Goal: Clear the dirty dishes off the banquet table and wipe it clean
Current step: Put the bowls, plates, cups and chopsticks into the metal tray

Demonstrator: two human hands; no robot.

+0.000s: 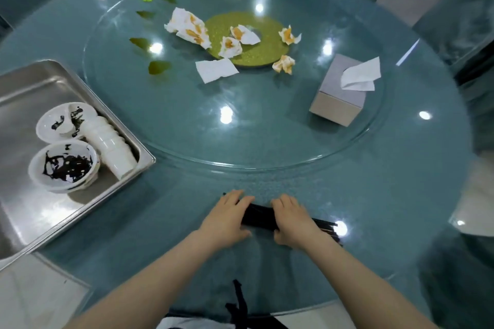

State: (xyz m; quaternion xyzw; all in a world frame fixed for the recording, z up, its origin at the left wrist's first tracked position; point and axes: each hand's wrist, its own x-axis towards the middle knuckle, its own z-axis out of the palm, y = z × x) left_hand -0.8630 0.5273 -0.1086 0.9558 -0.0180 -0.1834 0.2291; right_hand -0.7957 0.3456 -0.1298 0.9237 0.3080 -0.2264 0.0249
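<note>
The fingers of the left hand (227,218) curl over one end of a bundle of black chopsticks (260,218) in the lower middle of the frame, and the fingers of the right hand (292,222) curl over it a little further right, so both hands clamp the bundle against the desk (387,168). The chopstick tips fan out past the right hand toward the lower right.

At the left edge sits a steel tray (32,93), which holds a sauce-smeared bowl (62,168), a divided saucer (65,121) behind it and a stack of white cups (112,141) lying on its side.

Further up, on the glass turntable (187,120), stained crumpled napkins (187,27) lie scattered over and around a green centre disc (267,45), with dark green spills (159,67) to their left. A tissue box (338,99) stands at the right of the turntable.

The step in hand looks like gathering the chopsticks into one bundle. Crockery appears cleared already; the napkins, the spills and the wiping remain. The next move likely calls for squaring the sticks so none slip, lifting them together and carrying them left to the tray.
</note>
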